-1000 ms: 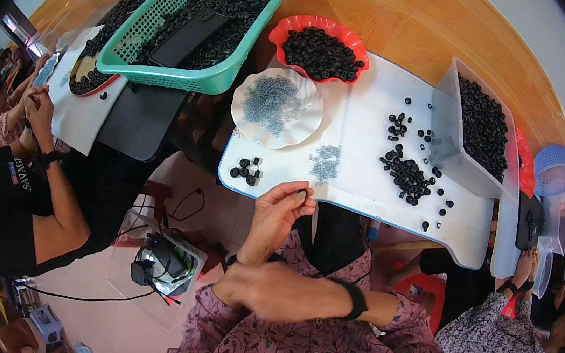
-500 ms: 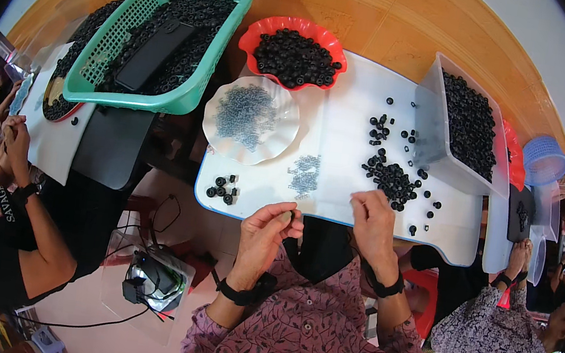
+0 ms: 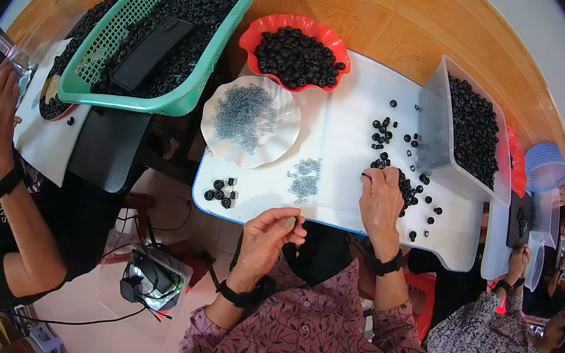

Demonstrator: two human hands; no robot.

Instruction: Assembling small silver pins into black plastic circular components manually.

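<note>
My left hand (image 3: 269, 237) hovers just off the table's front edge, thumb and fingers pinched together; whatever they hold is hidden. Over the white table (image 3: 352, 125), my right hand (image 3: 381, 204) reaches into a loose pile of small black round parts (image 3: 406, 192) and covers some of them. A small dark piece shows at its pinched fingertips. Between the hands lies a scatter of tiny clear-grey pieces (image 3: 304, 181). To the left of my left hand sits a little group of black parts (image 3: 218, 195), some larger and round, some smaller.
A white scalloped plate (image 3: 283, 141) carries more clear-grey pieces. Behind it stands a red bowl (image 3: 346, 52) of black parts. A clear bin (image 3: 434, 149) stands at right, a green basket (image 3: 157, 102) with a black phone (image 3: 151, 54) at left. Other people sit on both sides.
My right hand has moved right and slightly forward from the table's front to the black pile. My left hand stays nearly in place. The person at left has raised a hand.
</note>
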